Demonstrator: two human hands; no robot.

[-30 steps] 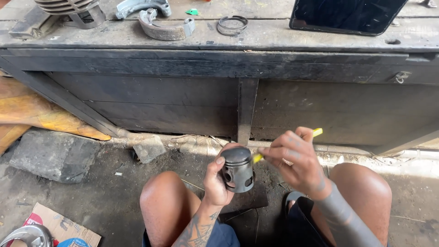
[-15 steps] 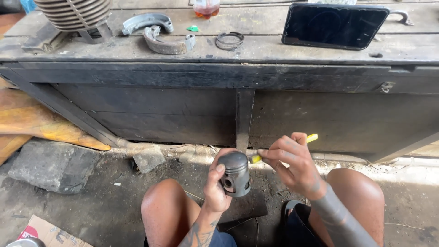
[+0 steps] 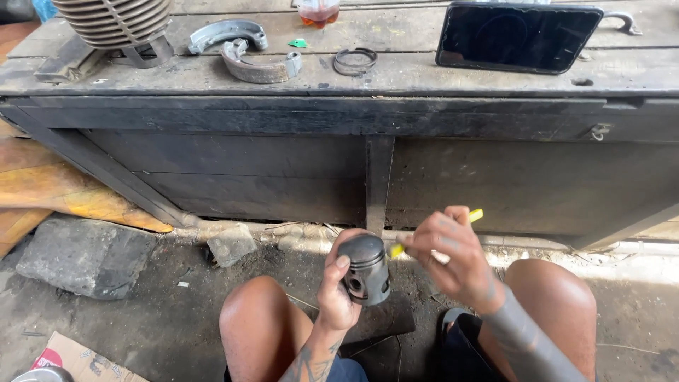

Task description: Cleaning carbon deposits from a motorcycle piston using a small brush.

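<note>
piston (image 3: 365, 269) in left hand (image 3: 336, 293), yellow tool (image 3: 435, 233) in right hand (image 3: 456, 258)

The finned cylinder (image 3: 117, 21) at the workbench's (image 3: 424, 78) far left corner is cut off by the top edge, as is the small bottle of orange liquid (image 3: 318, 10) further along. The right hand (image 3: 453, 258) covers the middle of the yellow tool (image 3: 475, 215); only its two ends show. The left hand (image 3: 338, 297) hides the piston's (image 3: 364, 269) near side.

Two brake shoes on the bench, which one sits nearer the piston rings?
The front brake shoe, curving open upward; its right end lies close to the rings. The other shoe arches behind it, nearer the finned cylinder.
</note>
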